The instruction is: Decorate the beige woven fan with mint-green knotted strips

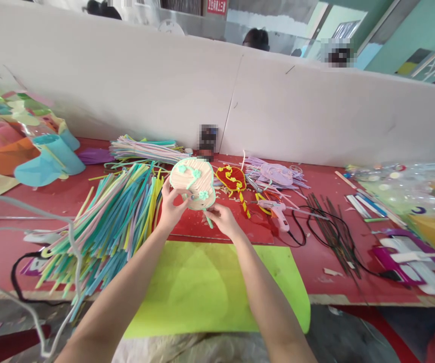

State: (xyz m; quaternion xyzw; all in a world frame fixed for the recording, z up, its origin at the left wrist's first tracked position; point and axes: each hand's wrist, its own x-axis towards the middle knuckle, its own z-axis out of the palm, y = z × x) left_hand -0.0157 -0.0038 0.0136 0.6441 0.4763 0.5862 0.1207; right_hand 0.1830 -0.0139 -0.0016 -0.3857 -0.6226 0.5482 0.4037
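Note:
Over the table I hold up a peach pipe-cleaner fan [192, 177] with mint-green trim, flowers and a short green handle. My left hand [174, 204] grips its lower left edge, thumb across the front. My right hand [221, 219] is closed around the base near the handle, its fingertips partly hidden. Just behind, to the right, lies a similar red fan [231, 177] with yellow flowers and a twisted handle. A pink and white glue gun [278, 212] rests to the right of my hands.
Loose pipe cleaners [115, 217] cover the table's left side, with felt pieces [51, 159] beyond. A lime-green sheet [210, 287] hangs over the front edge. Dark stems [334, 232], cables and a power strip [410, 257] lie right. A white partition [157, 85] stands behind.

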